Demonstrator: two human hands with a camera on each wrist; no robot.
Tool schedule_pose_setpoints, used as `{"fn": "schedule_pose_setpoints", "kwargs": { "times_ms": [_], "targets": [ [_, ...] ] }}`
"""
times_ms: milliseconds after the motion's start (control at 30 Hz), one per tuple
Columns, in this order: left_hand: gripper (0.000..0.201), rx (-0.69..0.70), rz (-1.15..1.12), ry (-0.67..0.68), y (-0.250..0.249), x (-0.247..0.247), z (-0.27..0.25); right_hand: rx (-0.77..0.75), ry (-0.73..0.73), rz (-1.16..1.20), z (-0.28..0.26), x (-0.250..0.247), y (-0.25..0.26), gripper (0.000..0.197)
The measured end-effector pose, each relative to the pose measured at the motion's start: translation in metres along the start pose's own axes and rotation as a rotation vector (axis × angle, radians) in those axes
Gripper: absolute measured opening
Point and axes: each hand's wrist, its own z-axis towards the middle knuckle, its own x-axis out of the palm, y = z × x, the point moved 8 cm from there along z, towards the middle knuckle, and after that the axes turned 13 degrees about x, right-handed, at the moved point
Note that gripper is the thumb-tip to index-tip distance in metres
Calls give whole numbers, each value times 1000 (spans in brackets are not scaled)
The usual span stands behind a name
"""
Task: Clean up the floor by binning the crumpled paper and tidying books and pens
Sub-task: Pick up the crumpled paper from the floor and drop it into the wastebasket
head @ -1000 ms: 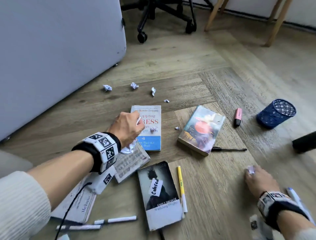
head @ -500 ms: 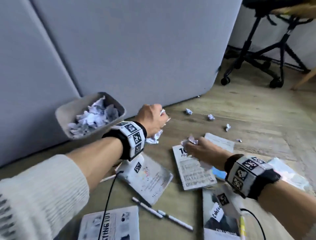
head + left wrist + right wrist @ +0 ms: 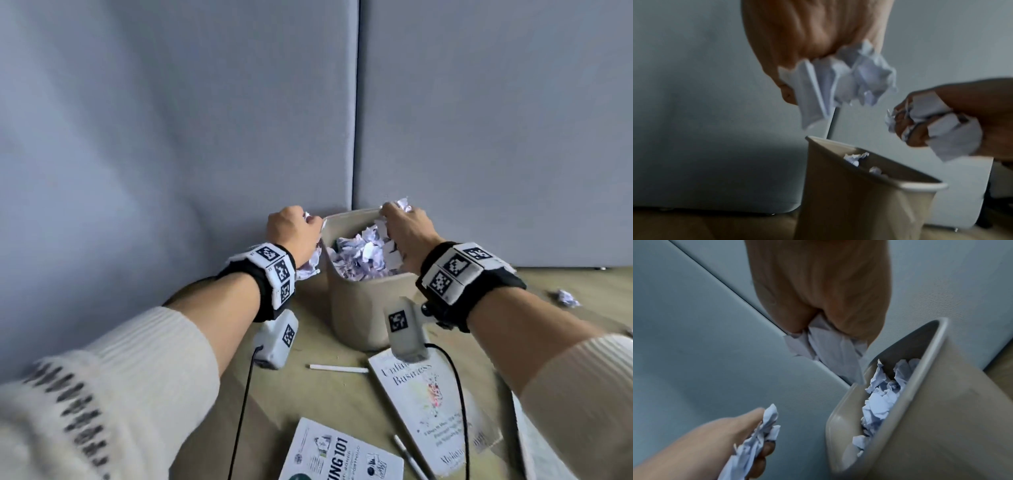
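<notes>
A beige bin (image 3: 363, 308) stands on the floor against the grey panels, filled with crumpled white paper (image 3: 359, 255). My left hand (image 3: 294, 233) hovers just left of the bin's rim and grips a wad of crumpled paper (image 3: 846, 78). Over the bin's far right rim, my right hand (image 3: 407, 233) clutches more crumpled paper (image 3: 830, 345). Books lie on the floor in front: one white with red print (image 3: 428, 411), one reading "101" (image 3: 339, 455). A white pen (image 3: 337, 368) lies before the bin, and another pen (image 3: 409, 455) lies between the books.
Grey partition panels (image 3: 205, 120) close off the corner behind the bin. A loose crumpled paper ball (image 3: 567, 297) lies on the wooden floor at the right. Wrist-camera cables hang over the books.
I have turned from the scattered books toward the bin in the corner. Both hands, holding paper, rose and moved left until they reached the bin's rim.
</notes>
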Motion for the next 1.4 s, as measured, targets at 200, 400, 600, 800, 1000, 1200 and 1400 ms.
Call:
{"fn": "schedule_pose_setpoints", "kwargs": {
  "times_ms": [200,400,600,800,1000,1200,1400],
  "targets": [
    [28,-95,-98,-119,-7,36,15,31,-209,-285,44,-9,-2,32],
    [58,-168,-312,-53,-25,74,39,-17,123,-95,38,6,-9,72],
    [48,-64,-227,414,-35,111,52,-53,170,-94,26,-12,-14,40],
    [41,150,-40,275,-68,73,68,-108,74,139,18,-39,-11,21],
    [28,489,-202,210,-160,92,49,-155,-142,63,-7,-104,-31,29],
    [28,694,-437,451,-269,154,-21,67,-290,-313,-57,-243,-99,32],
    [27,877,-381,669,-351,214,-100,332,-514,-485,-152,-391,-170,25]
  ]
}}
